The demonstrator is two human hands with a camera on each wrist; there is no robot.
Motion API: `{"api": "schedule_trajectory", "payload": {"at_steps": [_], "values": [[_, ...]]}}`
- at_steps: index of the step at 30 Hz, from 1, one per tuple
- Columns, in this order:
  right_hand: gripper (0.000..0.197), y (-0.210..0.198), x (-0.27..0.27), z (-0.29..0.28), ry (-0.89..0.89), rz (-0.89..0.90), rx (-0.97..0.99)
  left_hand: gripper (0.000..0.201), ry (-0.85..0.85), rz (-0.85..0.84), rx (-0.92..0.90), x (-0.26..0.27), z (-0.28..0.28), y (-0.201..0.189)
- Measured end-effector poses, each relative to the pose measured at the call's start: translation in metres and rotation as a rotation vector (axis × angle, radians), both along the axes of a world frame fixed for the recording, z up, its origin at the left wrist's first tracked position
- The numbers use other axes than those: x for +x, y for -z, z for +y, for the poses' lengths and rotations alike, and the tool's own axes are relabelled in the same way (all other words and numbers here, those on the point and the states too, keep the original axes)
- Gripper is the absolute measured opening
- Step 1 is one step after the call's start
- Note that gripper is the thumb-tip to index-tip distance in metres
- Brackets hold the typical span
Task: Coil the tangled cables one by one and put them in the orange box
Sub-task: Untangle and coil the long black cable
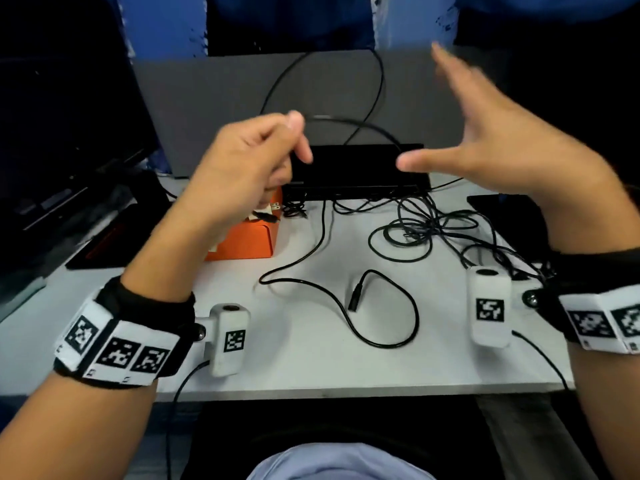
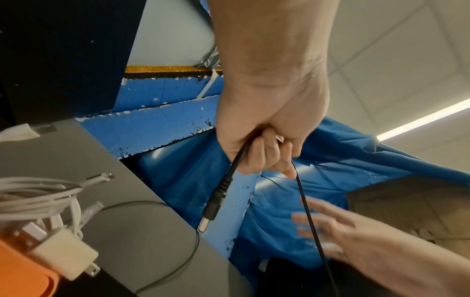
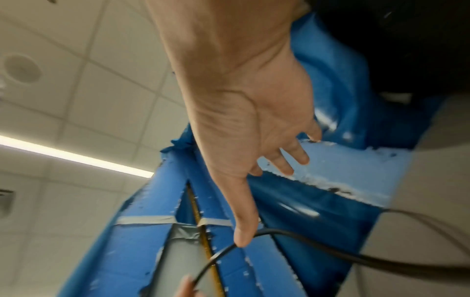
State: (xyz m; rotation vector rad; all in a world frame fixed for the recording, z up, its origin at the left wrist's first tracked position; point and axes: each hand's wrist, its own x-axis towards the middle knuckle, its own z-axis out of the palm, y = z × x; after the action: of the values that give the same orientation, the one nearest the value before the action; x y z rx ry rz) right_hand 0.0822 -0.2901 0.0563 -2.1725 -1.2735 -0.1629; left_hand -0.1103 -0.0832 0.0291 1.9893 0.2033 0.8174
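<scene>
No readable brand or text anywhere that I can make out, just the black-and-white square marker codes on the wrist bands (image 1: 117, 355) and on the little white camera blocks (image 1: 230, 339). The left hand (image 1: 249, 161) is raised over the white table (image 1: 311, 362) with its fingers curled round a thin black cable (image 1: 360, 126); in the left wrist view the cable (image 2: 309, 219) runs through the fist and its barrel-plug end (image 2: 216, 199) hangs out the bottom, long axis nearly vertical, metal tip pointing down and a bit to the left. From the fist the cable arcs rightward toward the right hand (image 1: 485, 147), which is wide open, fingers spread and straight, gripping nothing; in the right wrist view the cable (image 3: 318, 247) passes right at the tip of the thumb (image 3: 242, 235), and I can't tell for sure if it's touching. The rest of that line drops to the table and snakes toward the near edge, ending in a small black connector (image 1: 355, 301) pointing down-left. The orange box (image 1: 249, 244) sits on the table below the left hand, with a white charger and coiled white cable (image 2: 35, 203) already in it. A tangle of black cables (image 1: 426, 226) lies to the right, in front of a flat black device (image 1: 356, 164).
</scene>
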Motion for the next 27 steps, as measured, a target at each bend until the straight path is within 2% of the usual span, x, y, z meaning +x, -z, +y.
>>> {"api": "schedule_trajectory", "payload": {"at_steps": [3,7,8,12,16,18,20,21,23,25,27], "values": [[0.093,-0.004,-0.042,0.011,-0.136,-0.179,0.146,0.043,0.051,0.034,0.0,0.004,-0.008,0.005],[0.03,0.007,-0.062,0.032,-0.27,-0.216,0.118,0.041,0.198,0.015,-0.144,0.003,-0.014,0.004],[0.024,0.008,-0.06,0.035,-0.265,-0.195,0.172,0.041,0.245,0.008,-0.199,0.001,-0.013,0.002],[0.027,0.001,-0.037,0.027,-0.138,-0.15,0.405,0.038,0.445,-0.065,-0.414,-0.008,0.001,-0.005],[0.029,0.007,-0.03,0.03,-0.05,-0.155,0.428,0.035,0.621,-0.167,-0.544,-0.006,-0.001,-0.007],[0.034,0.013,-0.032,0.036,-0.017,-0.141,0.253,0.034,0.676,-0.334,-0.676,-0.004,-0.003,-0.01],[0.046,0.019,-0.037,0.04,-0.038,-0.106,-0.085,0.033,0.628,-0.51,-0.766,-0.006,0.002,-0.013],[0.048,0.023,-0.042,0.04,-0.088,-0.074,-0.227,0.034,0.551,-0.545,-0.736,-0.007,0.004,-0.014],[0.046,0.029,-0.051,0.041,-0.247,-0.033,-0.376,0.038,0.311,-0.494,-0.51,-0.005,0.006,-0.012],[0.035,0.03,-0.06,0.042,-0.386,-0.059,-0.437,0.039,0.116,-0.379,-0.187,0.0,-0.001,-0.004],[0.024,0.028,-0.065,0.041,-0.487,-0.066,-0.445,0.038,0.062,-0.263,0.041,0.004,-0.009,0.003]]}}
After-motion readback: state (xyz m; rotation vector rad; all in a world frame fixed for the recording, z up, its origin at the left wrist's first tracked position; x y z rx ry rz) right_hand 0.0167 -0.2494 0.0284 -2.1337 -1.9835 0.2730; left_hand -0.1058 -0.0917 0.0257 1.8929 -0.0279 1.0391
